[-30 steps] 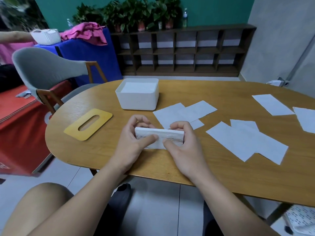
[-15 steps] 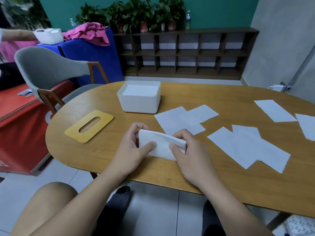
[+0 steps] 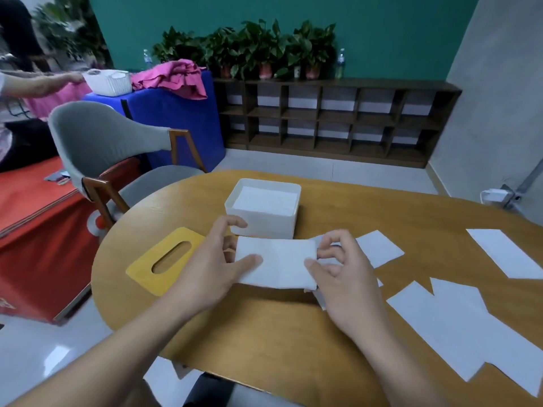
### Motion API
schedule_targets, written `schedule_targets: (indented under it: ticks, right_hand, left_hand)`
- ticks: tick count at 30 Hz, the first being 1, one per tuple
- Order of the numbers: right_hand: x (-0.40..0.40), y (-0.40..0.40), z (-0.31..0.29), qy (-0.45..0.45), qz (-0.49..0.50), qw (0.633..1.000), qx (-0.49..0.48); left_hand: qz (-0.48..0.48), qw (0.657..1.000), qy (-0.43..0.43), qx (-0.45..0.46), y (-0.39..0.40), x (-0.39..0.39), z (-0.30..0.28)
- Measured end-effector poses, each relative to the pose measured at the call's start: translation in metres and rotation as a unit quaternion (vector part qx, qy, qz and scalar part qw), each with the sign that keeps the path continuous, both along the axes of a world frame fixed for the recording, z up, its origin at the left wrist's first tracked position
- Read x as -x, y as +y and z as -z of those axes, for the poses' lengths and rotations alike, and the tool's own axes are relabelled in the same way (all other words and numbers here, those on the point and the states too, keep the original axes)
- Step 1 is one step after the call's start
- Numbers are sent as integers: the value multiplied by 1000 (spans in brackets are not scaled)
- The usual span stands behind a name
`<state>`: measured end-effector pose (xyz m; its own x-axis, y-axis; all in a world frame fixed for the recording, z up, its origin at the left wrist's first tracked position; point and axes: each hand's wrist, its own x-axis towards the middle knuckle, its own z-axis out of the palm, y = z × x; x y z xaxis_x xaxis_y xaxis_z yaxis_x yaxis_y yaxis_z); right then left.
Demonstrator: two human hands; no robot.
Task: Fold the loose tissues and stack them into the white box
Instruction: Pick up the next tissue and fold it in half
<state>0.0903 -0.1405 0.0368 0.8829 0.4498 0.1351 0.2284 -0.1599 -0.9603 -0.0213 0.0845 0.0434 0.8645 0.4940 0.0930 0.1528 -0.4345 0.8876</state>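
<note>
Left hand (image 3: 210, 267) and right hand (image 3: 342, 273) pinch folded tissue (image 3: 277, 264) before white box (image 3: 264, 211).

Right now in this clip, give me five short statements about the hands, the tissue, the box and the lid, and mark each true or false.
1. Both hands hold one folded tissue between them. True: the left hand grips its left edge, the right hand its right edge.
2. The white box is empty. False: white tissues already lie inside it.
3. The yellow lid sits on the box. False: it lies flat on the table, left of the box.
4. Loose tissues lie flat on the table, right of the hands. True.
5. The held tissue is already inside the box. False: it is in front of the box.
</note>
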Motion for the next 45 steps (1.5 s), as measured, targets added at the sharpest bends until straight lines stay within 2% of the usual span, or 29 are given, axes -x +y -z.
schedule_targets:
  ticks: [3,7,10,15,21,27,31,34,38,41,45]
  right_hand:
    - [-39,33,-21,-75,11,997,2]
    - [-85,83,-40,-172,38,982,74]
    - [-110,112,-35,-214,45,965,142]
    - [-132,131,-10,-224,27,946,233]
    - [-136,133,-7,-313,54,896,309]
    - [-126,104,-29,-251,66,936,237]
    - [-102,65,-40,-184,77,964,177]
    - [-78,31,-28,-118,70,984,113]
    - [-48,-10,14,-50,100,989,101]
    - [-39,-26,41,-19,108,986,124]
    - [-43,-33,52,-33,125,979,159]
  left_hand:
    - [-15,997,-31,-67,27,-31,-27]
    - [-37,985,-37,-163,63,-86,-51]
    - [-31,979,3,-200,90,-116,-47]
    - [-4,959,83,-269,110,-133,-29]
    - [8,930,102,-352,109,-137,-19]
    - [1,931,64,-360,93,-130,-46]
    - [49,962,-16,-269,47,-110,-50]
    - [86,980,-40,-175,0,-94,-28]
    - [126,984,-28,-126,-48,-87,29]
    - [126,983,-10,-133,-65,-91,64]
    - [89,969,-16,-228,-69,-94,82]
